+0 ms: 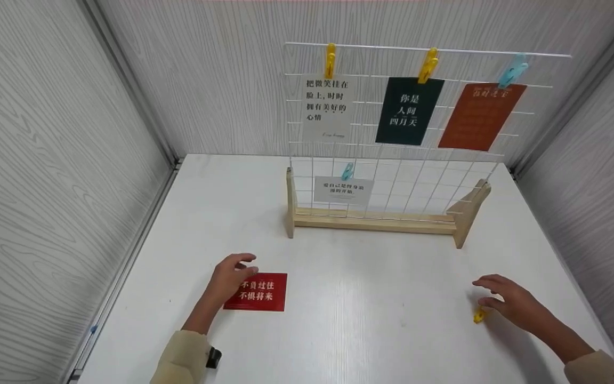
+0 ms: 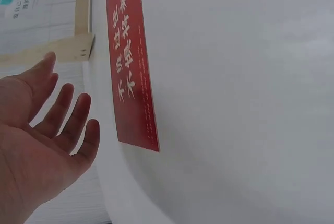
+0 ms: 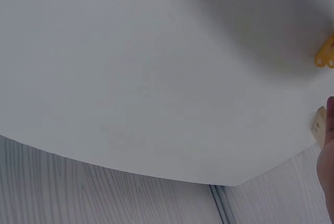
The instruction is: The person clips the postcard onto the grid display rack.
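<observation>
A red card (image 1: 264,298) with white characters lies flat on the white table (image 1: 349,330). My left hand (image 1: 231,277) hovers over the card's left side, and in the left wrist view its loosely bent fingers (image 2: 70,112) hold nothing. On the right, my right hand (image 1: 515,301) is above a yellow clip (image 1: 479,314) on the table, fingers relaxed and apart. The right wrist view catches only part of that hand (image 3: 326,166) at its edge, with the yellow clip (image 3: 326,54) close by.
A white wire grid rack on a wooden stand (image 1: 376,223) stands at the back. Clips hold a white card (image 1: 325,109), a dark green card (image 1: 409,112), an orange-red card (image 1: 482,117) and a small white card (image 1: 342,190) on it. Grained panels enclose the table.
</observation>
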`<state>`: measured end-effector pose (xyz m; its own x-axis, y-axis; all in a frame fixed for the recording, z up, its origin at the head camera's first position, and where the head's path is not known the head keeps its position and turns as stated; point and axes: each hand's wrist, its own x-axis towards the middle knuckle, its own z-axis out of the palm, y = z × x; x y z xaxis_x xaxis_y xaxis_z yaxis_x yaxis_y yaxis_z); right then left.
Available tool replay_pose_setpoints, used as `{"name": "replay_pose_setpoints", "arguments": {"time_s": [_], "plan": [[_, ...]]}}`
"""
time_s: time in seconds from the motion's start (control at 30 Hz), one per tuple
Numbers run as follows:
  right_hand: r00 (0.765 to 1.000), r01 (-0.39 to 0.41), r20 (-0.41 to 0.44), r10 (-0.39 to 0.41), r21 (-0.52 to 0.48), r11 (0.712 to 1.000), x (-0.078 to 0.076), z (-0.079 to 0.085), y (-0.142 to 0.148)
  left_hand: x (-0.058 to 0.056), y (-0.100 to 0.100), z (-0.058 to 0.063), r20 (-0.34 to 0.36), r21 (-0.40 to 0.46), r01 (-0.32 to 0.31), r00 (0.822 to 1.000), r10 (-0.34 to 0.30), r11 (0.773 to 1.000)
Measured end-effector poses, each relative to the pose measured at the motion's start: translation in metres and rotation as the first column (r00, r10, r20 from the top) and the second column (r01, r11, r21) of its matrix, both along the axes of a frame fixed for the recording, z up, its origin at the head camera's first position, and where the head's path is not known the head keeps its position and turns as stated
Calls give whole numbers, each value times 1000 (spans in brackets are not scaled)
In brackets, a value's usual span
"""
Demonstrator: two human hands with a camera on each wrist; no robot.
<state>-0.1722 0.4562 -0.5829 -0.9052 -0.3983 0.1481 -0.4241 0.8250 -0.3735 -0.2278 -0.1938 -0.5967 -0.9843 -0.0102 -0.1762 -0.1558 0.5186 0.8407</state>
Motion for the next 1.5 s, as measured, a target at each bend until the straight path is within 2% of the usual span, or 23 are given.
{"name": "replay_pose_setpoints", "arguments": {"time_s": [0.17,0.4,0.53,0.73,1.03,1.33,1.5], "plan": [[996,28,87,-32,50,998,2,-3,8,3,-10,-2,20,-18,15,1000,-15,1000],[998,1,68,-7,89,996,6,-7,15,7,-24,-6,35,-55,15,999,-13,998],[997,-26,69,21,79,997,8,-9,18,8,-32,-8,11,-98,21,1000,-20,995],[992,-44,124,35,66,997,8,-13,21,8,-39,-11,-5,-194,16,1000,-17,981],[980,-39,197,28,53,998,9,-13,19,7,-41,-15,-38,-289,30,998,-43,957],[978,-71,201,52,91,993,10,-10,20,8,-39,-19,-29,-310,38,998,-49,950],[990,-100,114,85,134,986,13,-9,19,8,-40,-19,-9,-289,43,999,-48,956]]}}
